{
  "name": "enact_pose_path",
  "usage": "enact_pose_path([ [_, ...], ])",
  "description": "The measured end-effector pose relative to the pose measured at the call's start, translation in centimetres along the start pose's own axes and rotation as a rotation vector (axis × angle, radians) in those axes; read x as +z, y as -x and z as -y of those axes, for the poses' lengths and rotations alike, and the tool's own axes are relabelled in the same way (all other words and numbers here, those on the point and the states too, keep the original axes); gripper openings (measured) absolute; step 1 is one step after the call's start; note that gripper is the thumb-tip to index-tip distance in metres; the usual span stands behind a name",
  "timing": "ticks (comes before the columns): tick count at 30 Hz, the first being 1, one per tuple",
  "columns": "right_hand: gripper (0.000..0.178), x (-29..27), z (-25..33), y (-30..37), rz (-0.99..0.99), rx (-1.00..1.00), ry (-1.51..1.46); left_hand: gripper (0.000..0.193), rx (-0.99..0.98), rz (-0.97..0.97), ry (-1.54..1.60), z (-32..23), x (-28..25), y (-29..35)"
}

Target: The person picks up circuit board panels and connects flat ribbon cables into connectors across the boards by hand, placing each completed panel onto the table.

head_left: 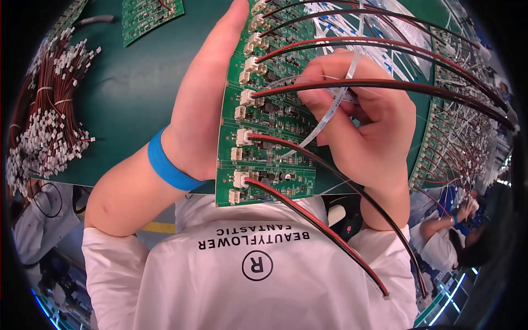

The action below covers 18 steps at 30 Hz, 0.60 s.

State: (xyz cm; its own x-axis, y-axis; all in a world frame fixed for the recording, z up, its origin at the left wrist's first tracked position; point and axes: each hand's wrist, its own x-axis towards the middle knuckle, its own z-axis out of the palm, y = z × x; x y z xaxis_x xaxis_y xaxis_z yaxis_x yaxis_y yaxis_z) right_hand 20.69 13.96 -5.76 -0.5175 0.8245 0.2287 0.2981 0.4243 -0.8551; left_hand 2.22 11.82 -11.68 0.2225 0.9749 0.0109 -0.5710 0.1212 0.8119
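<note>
A long green circuit board panel (228,148) is tilted up in front of me. My left hand (204,99) grips it by its left edge, with the fingers hidden behind the board. White connectors (243,136) run down that edge, and red-and-black leads (324,222) plugged into several of them arch off to the right. Over the board's right side, my right hand (379,124) is closed in a pinch on a thin, whitish flat flex cable (328,117). One loop of the cable crosses the leads; its pinched end is partly hidden by the fingers.
Bundled wire leads with white plugs (60,99) lie on the green table (137,71) at left. Another board (151,19) is at the far left. Loose flat cables with blue ends (379,33) lie behind my right hand. Wired boards (445,126) line the right; another person (443,242) works beyond.
</note>
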Motion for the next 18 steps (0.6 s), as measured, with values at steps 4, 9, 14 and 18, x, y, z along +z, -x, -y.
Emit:
enact_pose_path([
  [4,0.011,0.2,-0.5,-0.1,-0.002,-0.06,-0.006,0.046,-0.249,0.209,0.634,-1.0,0.5,-0.7],
  [9,0.013,-0.6,-0.5,-0.4,0.056,-0.106,0.028,0.048,-0.272,0.123,0.639,-1.5,2.6,-0.6],
  [14,0.011,-0.5,0.7,-0.1,0.038,0.001,-0.032,0.05,-0.299,0.166,0.819,-1.2,2.4,-0.6],
  [18,0.016,-1.6,1.7,0.1,0.144,-0.017,-0.145,0.053,-0.327,0.131,0.771,-1.5,2.8,-0.8],
])
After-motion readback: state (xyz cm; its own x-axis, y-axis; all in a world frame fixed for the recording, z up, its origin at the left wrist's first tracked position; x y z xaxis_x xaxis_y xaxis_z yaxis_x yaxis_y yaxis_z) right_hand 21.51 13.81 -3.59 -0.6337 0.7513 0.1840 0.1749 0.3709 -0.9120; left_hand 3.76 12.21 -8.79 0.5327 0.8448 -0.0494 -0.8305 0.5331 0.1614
